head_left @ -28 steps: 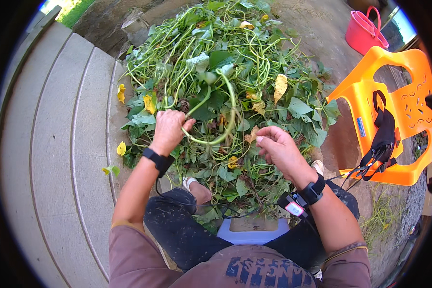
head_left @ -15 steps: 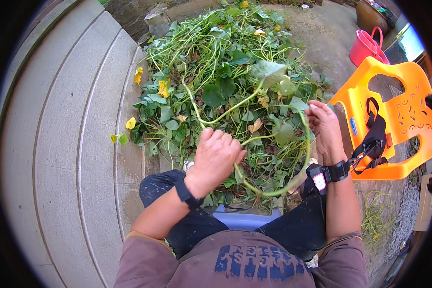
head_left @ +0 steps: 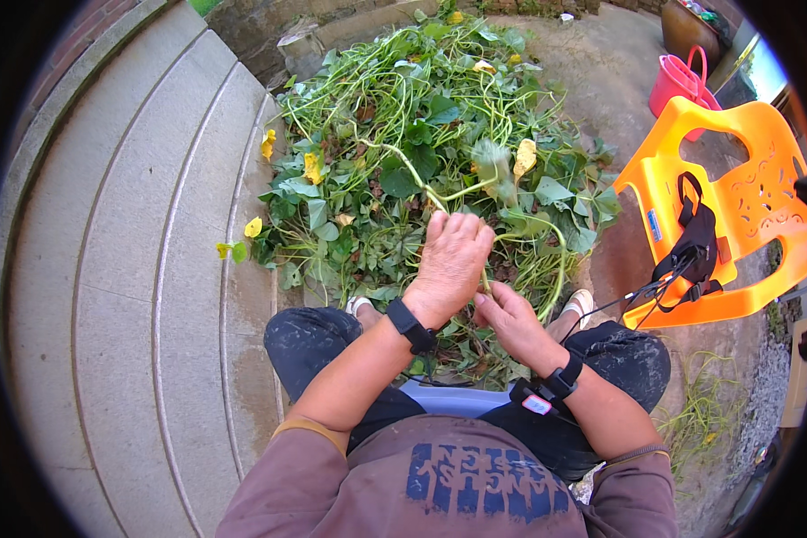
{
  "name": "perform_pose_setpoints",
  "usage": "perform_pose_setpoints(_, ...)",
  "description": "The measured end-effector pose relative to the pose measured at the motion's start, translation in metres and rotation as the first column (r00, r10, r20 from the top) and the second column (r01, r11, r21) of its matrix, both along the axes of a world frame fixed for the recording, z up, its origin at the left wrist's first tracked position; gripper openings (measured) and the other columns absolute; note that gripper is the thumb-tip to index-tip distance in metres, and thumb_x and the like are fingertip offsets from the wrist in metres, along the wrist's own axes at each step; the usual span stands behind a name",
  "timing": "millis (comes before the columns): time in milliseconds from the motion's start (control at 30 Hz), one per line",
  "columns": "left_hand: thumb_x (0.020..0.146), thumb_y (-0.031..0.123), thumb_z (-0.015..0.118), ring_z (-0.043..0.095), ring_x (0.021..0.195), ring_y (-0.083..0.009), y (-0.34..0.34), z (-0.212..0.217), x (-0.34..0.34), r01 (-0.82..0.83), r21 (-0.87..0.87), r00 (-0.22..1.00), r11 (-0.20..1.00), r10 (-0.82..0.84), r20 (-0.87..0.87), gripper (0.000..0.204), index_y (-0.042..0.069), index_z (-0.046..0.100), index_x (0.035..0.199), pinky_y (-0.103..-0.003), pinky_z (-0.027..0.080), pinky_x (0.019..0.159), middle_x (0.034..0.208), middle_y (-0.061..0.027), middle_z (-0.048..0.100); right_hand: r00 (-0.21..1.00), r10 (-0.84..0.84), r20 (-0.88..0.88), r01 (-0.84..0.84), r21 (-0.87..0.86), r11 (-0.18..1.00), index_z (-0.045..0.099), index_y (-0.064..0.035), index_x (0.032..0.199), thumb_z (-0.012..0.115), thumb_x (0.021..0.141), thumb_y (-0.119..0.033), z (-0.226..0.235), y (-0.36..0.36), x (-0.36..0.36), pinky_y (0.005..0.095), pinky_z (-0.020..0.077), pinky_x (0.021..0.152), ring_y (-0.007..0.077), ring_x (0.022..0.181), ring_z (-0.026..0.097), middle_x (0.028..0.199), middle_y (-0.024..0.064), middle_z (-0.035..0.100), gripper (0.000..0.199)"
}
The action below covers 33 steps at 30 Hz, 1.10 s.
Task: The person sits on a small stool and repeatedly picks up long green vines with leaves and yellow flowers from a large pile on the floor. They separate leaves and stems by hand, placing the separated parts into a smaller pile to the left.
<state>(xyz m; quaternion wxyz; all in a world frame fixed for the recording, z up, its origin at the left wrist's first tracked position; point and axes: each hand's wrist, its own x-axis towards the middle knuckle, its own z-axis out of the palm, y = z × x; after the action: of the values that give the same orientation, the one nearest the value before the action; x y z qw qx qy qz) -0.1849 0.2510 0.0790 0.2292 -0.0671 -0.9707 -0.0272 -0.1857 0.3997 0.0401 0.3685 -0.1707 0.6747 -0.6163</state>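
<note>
Moved: both hands have drawn in together at the near edge of the leaf pile since the earlier picture, where the right hand was out by the orange chair; the camera has tilted a little too.
Lap: dark trousers, a brown shirt and a pale blue stool [head_left: 462, 399] under the person fill the lower middle.
Right hand [head_left: 508, 320]: low and near the knees, a black band with a small screen at the wrist; its fingers are curled shut around the lower end of a green vine stem [head_left: 439, 199].
Left hand [head_left: 451, 258]: just above and touching the right one, back of the hand up, a black wristband behind it; the fingers are bent over the same stem, closed on it as far as can be seen, though the grip itself is hidden under the hand.
Stem: runs from the two hands up and left into the pile, with a leafy tip beside it.
Feet: light shoes show at the pile's near edge.
Pile [head_left: 394, 152]: green vines, leaves and some yellow ones heaped on the concrete ground.
Steps [head_left: 134, 269]: curved grey ones on the left.
Chair [head_left: 735, 224]: orange plastic, at the right, black straps hung on it.
Bucket [head_left: 677, 81]: red, far right, behind the chair.
</note>
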Motion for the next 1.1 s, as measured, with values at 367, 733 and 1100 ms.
perform_pose_setpoints(367, 0.087, 0.014, 0.055, 0.039, 0.121, -0.0209, -0.036, -0.033, 0.020, -0.120, 0.990, 0.989, -0.074, 0.078, 0.126, 0.047, -0.001, 0.037, 0.128, -0.033, 0.030, 0.102, 0.130, -0.0117, 0.041, 0.927, -0.070, 0.368, 0.178, -0.269, 0.947, 0.056, -0.0033, 0.090, 0.046, 0.093, -0.020, 0.055, 0.012, -0.008, 0.0196, 0.0191, 0.041, 0.0026, 0.045, 0.024, 0.055, -0.0074, 0.031, 0.020)
perform_pose_setpoints(733, 0.092, 0.019, 0.051, 0.051, 0.068, -0.0053, -0.059, -0.047, -0.017, -0.093, 0.991, 0.991, -0.092, -0.106, 0.084, 0.018, 0.005, 0.056, 0.102, -0.020, 0.043, 0.068, 0.080, 0.0029, 0.055, 0.781, 0.089, 0.618, 0.167, -0.344, 0.924, 0.054, -0.0023, 0.093, 0.042, 0.094, -0.021, 0.063, 0.027, -0.003, 0.0193, 0.0196, 0.038, 0.0031, 0.041, 0.024, 0.052, -0.0074, 0.030, 0.022)
perform_pose_setpoints(1100, 0.089, 0.025, 0.053, 0.047, 0.059, -0.0157, -0.125, -0.096, -0.028, -0.161, 0.756, 0.984, 0.635, 0.041, 0.176, 0.024, 0.002, 0.057, 0.083, -0.030, 0.041, 0.058, 0.065, -0.0069, 0.054, 0.646, 0.127, 0.752, 0.217, -0.341, 0.915, 0.052, -0.0031, 0.095, 0.039, 0.096, -0.022, 0.050, 0.023, -0.011, 0.0193, 0.0208, 0.037, 0.0038, 0.040, 0.025, 0.052, -0.0069, 0.029, 0.023)
